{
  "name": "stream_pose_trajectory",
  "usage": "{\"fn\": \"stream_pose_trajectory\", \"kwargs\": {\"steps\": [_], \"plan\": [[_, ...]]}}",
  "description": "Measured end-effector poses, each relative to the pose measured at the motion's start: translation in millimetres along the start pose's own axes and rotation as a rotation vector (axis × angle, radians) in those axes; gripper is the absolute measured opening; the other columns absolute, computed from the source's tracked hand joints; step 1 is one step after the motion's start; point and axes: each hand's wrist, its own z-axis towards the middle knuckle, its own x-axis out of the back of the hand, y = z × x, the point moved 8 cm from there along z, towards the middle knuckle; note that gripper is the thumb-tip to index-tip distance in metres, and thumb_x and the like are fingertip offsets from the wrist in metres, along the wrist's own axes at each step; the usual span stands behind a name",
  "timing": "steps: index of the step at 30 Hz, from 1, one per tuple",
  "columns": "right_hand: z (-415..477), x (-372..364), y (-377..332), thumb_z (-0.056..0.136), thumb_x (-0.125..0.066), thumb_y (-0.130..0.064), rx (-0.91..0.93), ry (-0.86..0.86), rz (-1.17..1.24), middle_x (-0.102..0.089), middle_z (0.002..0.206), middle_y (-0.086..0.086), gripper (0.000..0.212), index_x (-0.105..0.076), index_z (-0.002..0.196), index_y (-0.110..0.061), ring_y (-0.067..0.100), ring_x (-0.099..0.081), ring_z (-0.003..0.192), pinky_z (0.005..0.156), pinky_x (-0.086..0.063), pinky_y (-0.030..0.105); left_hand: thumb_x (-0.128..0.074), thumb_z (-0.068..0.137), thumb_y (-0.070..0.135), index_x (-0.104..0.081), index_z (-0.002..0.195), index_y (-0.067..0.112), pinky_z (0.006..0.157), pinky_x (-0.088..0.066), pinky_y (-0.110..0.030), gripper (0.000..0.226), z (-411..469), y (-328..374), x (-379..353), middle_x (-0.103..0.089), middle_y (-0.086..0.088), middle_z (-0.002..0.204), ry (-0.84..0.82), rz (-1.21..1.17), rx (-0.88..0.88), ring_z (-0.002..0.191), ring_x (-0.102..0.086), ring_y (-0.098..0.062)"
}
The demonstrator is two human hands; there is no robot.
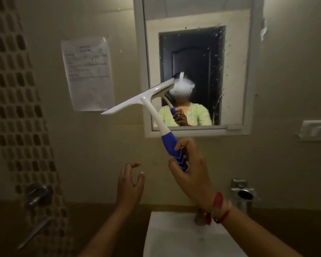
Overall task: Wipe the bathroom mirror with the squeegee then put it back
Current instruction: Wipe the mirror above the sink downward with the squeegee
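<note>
squeegee raised before the bathroom mirror

while the right hand wraps its fingers and thumb around the blue grip of the squeegee, the tool stands tilted, handle low at the right and its white blade bar slanting up from lower left to upper right. the upper end of the bar overlaps the lower left part of the mirror in the head view; whether the blade touches the glass cannot be told. the lower end of the bar lies over the bare wall, just right of a sheet of paper stuck to the wall left of the mirror.

the left hand is held up below the squeegee, palm toward the right hand, fingers spread and loosely curled, holding nothing and apart from the tool. a red thread band circles the right wrist.

the mirror sits in a white frame and shows droplets and streaks along its right side. its reflection shows a person in a pale green top with the squeegee handle in hand, and a dark door behind.

below the hands the white rim of a sink shows at the bottom edge. a metal tap handle is fixed on the mosaic tile strip at the left, and a metal holder is mounted on the wall at the right.
</note>
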Motion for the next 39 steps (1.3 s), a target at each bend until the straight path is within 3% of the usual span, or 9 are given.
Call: {"fn": "stream_pose_trajectory", "kwargs": {"steps": [5, 9, 13, 18, 24, 29, 32, 36, 39], "plan": [[25.8, 50.1, -18.7, 0.08, -0.055, -0.005, 0.042, 0.068, -0.068, -0.054, 0.09, 0.002, 0.032, -0.04, 0.096, -0.029, 0.016, -0.053, 0.057, 0.045, -0.044, 0.016, -0.057, 0.084, 0.012, -0.052, 0.107, 0.017, 0.082, -0.042, -0.035, 0.024, 41.7, 50.6, -11.5, -0.051, 0.002, 0.104, -0.012, 0.039, -0.196, 0.1, -0.049, -0.02], [48.6, 77.0, -31.0, 0.088, -0.054, -0.013, 0.093, 0.087, -0.087, -0.053, 0.103, -0.003, 0.027, -0.038, 0.103, -0.028, 0.004, -0.057, 0.051, 0.043, -0.042, 0.01, -0.056, 0.082, 0.013, -0.052, 0.107, 0.019, 0.084, -0.034, -0.028, 0.026, 89.9, 81.1, -11.2, -0.048, 0.008, 0.105, 0.029, 0.057, -0.304, 0.104, -0.042, -0.015], [79.6, 94.8, -46.2, 0.086, -0.052, -0.02, 0.181, 0.13, -0.172, -0.056, 0.103, -0.006, 0.031, -0.038, 0.114, -0.017, -0.005, -0.057, 0.052, 0.045, -0.041, 0.005, -0.056, 0.082, 0.017, -0.051, 0.109, 0.016, 0.084, -0.036, -0.03, 0.027, 144.3, 99.7, -6.6, -0.052, -0.001, 0.108, 0.072, 0.118, -0.378, 0.105, -0.043, -0.019], [132.9, 116.8, -24.2, 0.091, -0.054, -0.022, 0.052, 0.266, -0.151, -0.059, 0.093, -0.005, 0.024, -0.044, 0.112, -0.017, -0.006, -0.058, 0.052, 0.042, -0.041, 0.006, -0.053, 0.085, 0.033, -0.04, 0.127, 0.016, 0.093, -0.04, -0.042, 0.047, 201.9, 104.6, -6.0, -0.042, -0.011, 0.132, 0.139, 0.198, -0.385, 0.119, -0.039, -0.027], [197.7, 103.3, -2.6, 0.097, -0.041, -0.012, -0.005, 0.38, 0.041, -0.058, 0.087, -0.007, 0.013, -0.043, 0.11, -0.012, -0.009, -0.059, 0.056, 0.049, -0.044, 0.009, -0.034, 0.094, 0.039, -0.012, 0.144, 0.022, 0.106, -0.025, -0.047, 0.057, 253.6, 90.9, -26.2, -0.019, -0.009, 0.152, 0.127, 0.153, -0.295, 0.136, -0.021, -0.027], [236.2, 78.0, 6.5, 0.097, -0.042, -0.011, 0.029, 0.455, 0.101, -0.057, 0.092, -0.001, 0.015, -0.039, 0.11, -0.016, 0.0, -0.059, 0.053, 0.048, -0.046, 0.013, -0.019, 0.094, 0.044, -0.006, 0.142, 0.037, 0.096, -0.035, -0.049, 0.051, 264.6, 77.3, -46.9, -0.038, -0.011, 0.144, 0.146, -0.026, -0.233, 0.118, -0.046, -0.035], [252.5, 64.6, 14.8, 0.096, -0.043, -0.01, 0.049, 0.503, 0.11, -0.055, 0.093, -0.004, 0.017, -0.039, 0.11, -0.018, -0.001, -0.061, 0.054, 0.048, -0.049, 0.011, -0.014, 0.089, 0.051, -0.004, 0.139, 0.044, 0.065, -0.046, -0.033, 0.052, 265.6, 73.5, -52.3, -0.055, -0.024, 0.123, 0.159, -0.136, -0.24, 0.085, -0.061, -0.036], [265.4, 49.4, 24.7, 0.096, -0.043, -0.011, 0.083, 0.514, 0.103, -0.052, 0.093, -0.009, 0.017, -0.038, 0.111, -0.016, -0.01, -0.06, 0.056, 0.049, -0.048, 0.008, -0.015, 0.087, 0.053, -0.009, 0.141, 0.04, 0.064, -0.043, -0.031, 0.055, 271.1, 66.2, -54.8, -0.057, -0.026, 0.118, 0.179, -0.181, -0.26, 0.088, -0.061, -0.036], [268.6, 43.6, 26.1, 0.097, -0.044, -0.015, 0.092, 0.53, 0.097, -0.054, 0.096, -0.009, 0.017, -0.039, 0.113, -0.019, -0.008, -0.062, 0.063, 0.054, -0.051, 0.01, -0.016, 0.087, 0.055, -0.017, 0.141, 0.033, 0.075, -0.04, -0.028, 0.058, 270.2, 65.9, -55.5, -0.052, -0.016, 0.131, 0.199, -0.211, -0.273, 0.104, -0.058, -0.03]]}}
